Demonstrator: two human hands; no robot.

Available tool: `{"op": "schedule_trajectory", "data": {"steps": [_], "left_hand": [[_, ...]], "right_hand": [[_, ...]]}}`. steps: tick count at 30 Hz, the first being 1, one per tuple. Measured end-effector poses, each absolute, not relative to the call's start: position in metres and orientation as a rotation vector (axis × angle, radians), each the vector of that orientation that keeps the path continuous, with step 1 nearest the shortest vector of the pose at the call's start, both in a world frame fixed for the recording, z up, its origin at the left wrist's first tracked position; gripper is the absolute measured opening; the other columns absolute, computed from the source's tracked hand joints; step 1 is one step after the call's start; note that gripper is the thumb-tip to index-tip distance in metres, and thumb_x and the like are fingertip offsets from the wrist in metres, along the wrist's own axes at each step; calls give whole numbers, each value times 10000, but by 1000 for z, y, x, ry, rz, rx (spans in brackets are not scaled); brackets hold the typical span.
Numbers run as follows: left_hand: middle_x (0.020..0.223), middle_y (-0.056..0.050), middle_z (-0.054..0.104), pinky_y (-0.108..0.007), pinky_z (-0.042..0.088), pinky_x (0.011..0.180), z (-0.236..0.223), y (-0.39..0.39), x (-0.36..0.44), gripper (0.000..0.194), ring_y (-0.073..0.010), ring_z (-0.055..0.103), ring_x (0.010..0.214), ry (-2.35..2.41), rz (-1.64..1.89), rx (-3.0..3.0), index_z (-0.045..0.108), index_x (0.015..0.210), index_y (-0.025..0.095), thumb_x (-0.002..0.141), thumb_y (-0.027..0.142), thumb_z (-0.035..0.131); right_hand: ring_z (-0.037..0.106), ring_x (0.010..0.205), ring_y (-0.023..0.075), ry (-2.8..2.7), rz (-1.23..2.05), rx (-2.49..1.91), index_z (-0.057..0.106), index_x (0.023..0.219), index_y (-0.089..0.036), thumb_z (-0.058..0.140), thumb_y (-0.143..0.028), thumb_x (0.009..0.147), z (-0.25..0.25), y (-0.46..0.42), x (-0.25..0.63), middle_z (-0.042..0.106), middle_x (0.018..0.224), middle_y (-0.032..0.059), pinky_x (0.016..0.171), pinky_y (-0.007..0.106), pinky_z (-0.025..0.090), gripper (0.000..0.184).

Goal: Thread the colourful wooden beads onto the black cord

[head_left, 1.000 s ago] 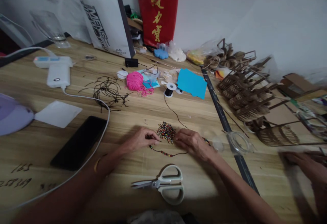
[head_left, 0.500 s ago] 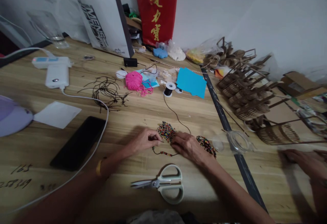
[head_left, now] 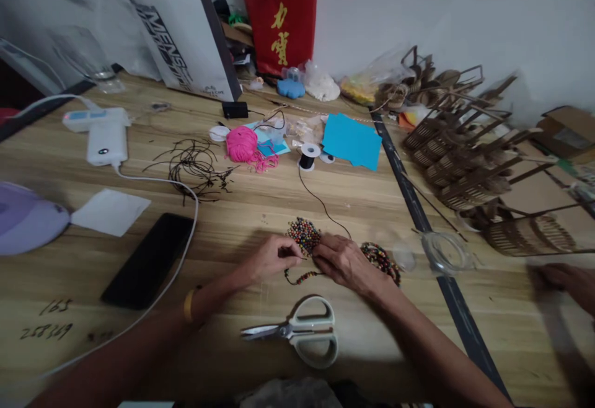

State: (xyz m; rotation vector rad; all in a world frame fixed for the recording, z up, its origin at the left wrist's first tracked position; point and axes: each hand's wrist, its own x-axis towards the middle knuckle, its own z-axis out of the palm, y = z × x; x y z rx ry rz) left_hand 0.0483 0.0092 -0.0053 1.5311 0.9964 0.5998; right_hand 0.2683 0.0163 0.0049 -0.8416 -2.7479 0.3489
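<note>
My left hand (head_left: 273, 258) is closed in a pinch on the end of a thin black cord, whose tip pokes out past the fingertips. Several coloured beads are strung on this beaded cord (head_left: 305, 278), which sags in a curve on the table below. A heap of small multicoloured beads (head_left: 303, 234) lies between the hands. At its right edge rests my right hand (head_left: 343, 260), fingers closed and turned down; the fingertips and whatever they hold are hidden. Beside that hand lies a coil of strung beads (head_left: 382, 260). Scissors (head_left: 290, 332) lie nearer me, blades pointing left.
A spool of black cord (head_left: 307, 157) stands behind the beads, its cord trailing toward my right hand. Pink yarn (head_left: 242, 143), cut black cords (head_left: 193, 166), blue paper (head_left: 352, 141) and a phone (head_left: 147, 260) lie around. Small woven baskets (head_left: 469, 172) and another person's hand (head_left: 569, 281) are at right.
My left hand with the cord end has moved slightly toward my right hand. The strung part of the cord has curved more tightly. The camera view has shifted a little.
</note>
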Motion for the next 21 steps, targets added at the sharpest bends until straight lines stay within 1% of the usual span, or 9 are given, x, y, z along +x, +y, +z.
{"op": "schedule_trajectory", "data": {"steps": [5,10,16,21], "left_hand": [[666,-27,649,-205,410,578,-10,10,48,66,-120,552,609,1065,612,1578,663,707,101,721,146,616],[686,-38,667,-214,428,603,-10,14,47,76,-129,566,634,1039,610,1557,679,728,97,718,148,624],[707,-33,672,-214,427,619,-8,14,47,114,-132,573,663,1016,633,1487,693,777,103,728,192,640],[723,-36,672,-226,422,649,-10,12,46,139,-141,576,687,1042,697,1481,683,753,105,747,233,631]], "right_hand": [[537,746,165,-2496,552,-832,575,879,-173,463,-169,916,4,10,263,597,793,58,674,279,422,118],[565,752,155,-2261,744,-829,568,862,-171,497,-121,883,3,4,252,611,803,61,683,269,458,89],[584,780,165,-2159,766,-850,583,871,-172,526,-128,873,7,3,246,619,829,75,700,285,482,72],[584,779,168,-2128,737,-821,590,882,-181,519,-138,880,2,4,240,625,828,71,698,301,486,83]]}}
